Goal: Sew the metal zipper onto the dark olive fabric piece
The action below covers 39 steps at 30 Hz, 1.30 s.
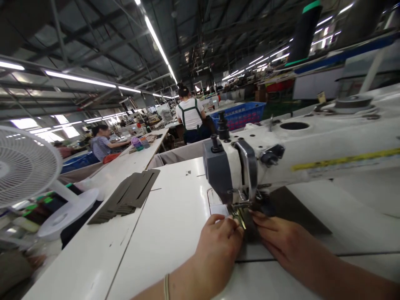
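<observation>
My left hand (218, 243) and my right hand (286, 241) press a dark grey fabric piece (293, 210) flat on the white sewing table (168, 225). Both sets of fingertips sit right at the presser foot (242, 206) of a white industrial sewing machine (312, 146). The left fingers are curled on the cloth's left edge. The right fingers lie extended along the cloth beside the needle. The fabric runs back and to the right under the machine arm.
A stack of dark grey strips (128, 196) lies at the table's left. A white fan (28, 171) stands at far left. Two other workers (190, 118) (101, 141) are at benches behind, near a blue basket (240, 114).
</observation>
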Each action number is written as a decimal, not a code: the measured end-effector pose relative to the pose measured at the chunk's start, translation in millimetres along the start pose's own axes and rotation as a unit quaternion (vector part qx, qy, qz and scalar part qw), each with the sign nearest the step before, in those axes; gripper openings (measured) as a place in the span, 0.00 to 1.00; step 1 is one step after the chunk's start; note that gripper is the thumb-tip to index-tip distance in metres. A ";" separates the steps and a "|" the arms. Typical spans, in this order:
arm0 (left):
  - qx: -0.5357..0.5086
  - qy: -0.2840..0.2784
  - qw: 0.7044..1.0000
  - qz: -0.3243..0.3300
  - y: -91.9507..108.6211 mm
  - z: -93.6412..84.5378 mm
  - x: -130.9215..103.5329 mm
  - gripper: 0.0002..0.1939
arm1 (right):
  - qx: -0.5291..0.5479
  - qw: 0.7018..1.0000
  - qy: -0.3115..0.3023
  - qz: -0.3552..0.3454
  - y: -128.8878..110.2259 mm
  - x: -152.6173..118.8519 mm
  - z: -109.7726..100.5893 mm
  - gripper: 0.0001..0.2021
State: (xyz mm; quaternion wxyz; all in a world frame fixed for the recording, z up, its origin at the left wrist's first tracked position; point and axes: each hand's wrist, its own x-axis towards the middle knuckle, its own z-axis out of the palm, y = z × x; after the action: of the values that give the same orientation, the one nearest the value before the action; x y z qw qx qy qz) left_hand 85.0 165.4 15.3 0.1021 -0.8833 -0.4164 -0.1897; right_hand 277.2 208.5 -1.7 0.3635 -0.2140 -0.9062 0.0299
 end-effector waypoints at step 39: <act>-0.082 0.009 0.993 -0.084 -17.0 13.9 6.9 0.03 | -0.056 0.998 0.008 0.028 33.5 3.2 13.7 0.16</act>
State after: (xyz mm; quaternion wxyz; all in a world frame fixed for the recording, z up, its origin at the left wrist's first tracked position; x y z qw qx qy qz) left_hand 79.3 185.6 6.0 0.0171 -0.8486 -0.4715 -0.2392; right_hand 278.2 241.5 -16.7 0.3569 -0.2597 -0.8973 -0.0124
